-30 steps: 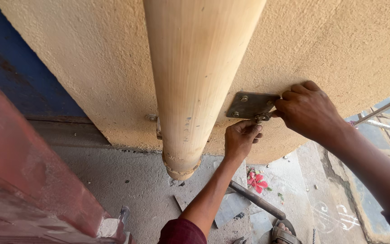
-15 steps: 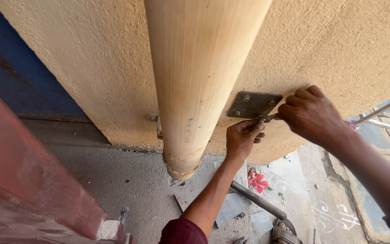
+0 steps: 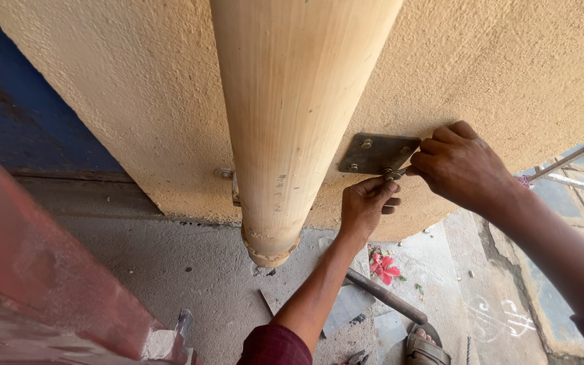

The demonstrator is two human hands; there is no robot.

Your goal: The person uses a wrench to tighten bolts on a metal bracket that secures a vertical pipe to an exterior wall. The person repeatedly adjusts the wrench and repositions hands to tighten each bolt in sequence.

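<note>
A person is working with both hands at a metal bracket plate [image 3: 377, 153] fixed to a rough, sand-coloured wall [image 3: 508, 74], just to the three o'clock side of a large beige drainpipe [image 3: 292, 115]. The right hand [image 3: 459, 165], coming in from three o'clock, is closing its fingers around a small fastener or tool [image 3: 396, 174] at the plate's lower edge; what exactly it is pinching is hard to make out at this size. The left hand [image 3: 366, 205], reaching up from six o'clock, is curling its fingers under the same spot, fingertips touching the plate's bottom corner. Three fasteners are showing on the plate's face, so the fixing appears largely done, with the lower corner at about five o'clock seemingly the one in hand. A second bracket tab [image 3: 228, 177] is peeking out at the pipe's nine o'clock side. On the concrete floor [image 3: 170, 263] below are lying a long-handled tool [image 3: 386, 297], a red flower [image 3: 383, 265] and the person's sandalled foot [image 3: 424, 345].
</note>
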